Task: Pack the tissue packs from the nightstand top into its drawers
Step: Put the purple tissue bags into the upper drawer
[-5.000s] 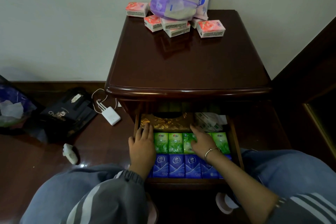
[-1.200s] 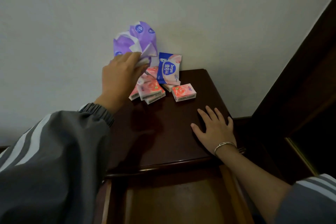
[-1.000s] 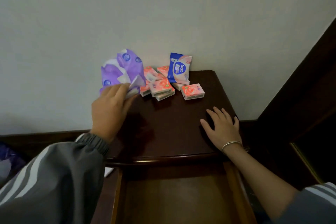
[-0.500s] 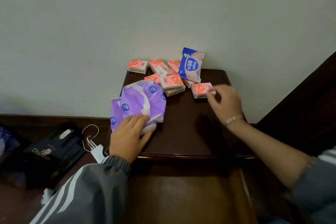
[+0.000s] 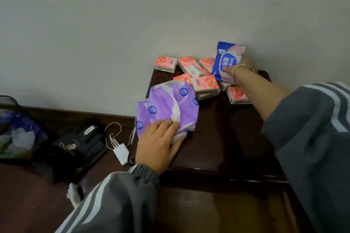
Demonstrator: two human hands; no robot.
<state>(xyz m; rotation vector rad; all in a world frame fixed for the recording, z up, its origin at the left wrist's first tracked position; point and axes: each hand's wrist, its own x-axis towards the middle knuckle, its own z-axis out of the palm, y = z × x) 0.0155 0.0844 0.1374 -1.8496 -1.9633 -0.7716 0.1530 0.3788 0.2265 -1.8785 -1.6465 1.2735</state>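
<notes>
On the nightstand (image 5: 217,138), left hand (image 5: 157,145) grips purple pack (image 5: 170,108), right hand (image 5: 233,71) blue pack (image 5: 226,58).

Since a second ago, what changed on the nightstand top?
The left grip brought the purple pack down from the wall to the nightstand's front left, holding it. The right grip left the top and took hold of the blue pack. The pink packs stayed put.

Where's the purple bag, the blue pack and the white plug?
purple bag (image 5: 170,108), head view, its crinkly front.
blue pack (image 5: 224,58), head view, its blue label.
white plug (image 5: 121,153), head view, its boxy body.
</notes>
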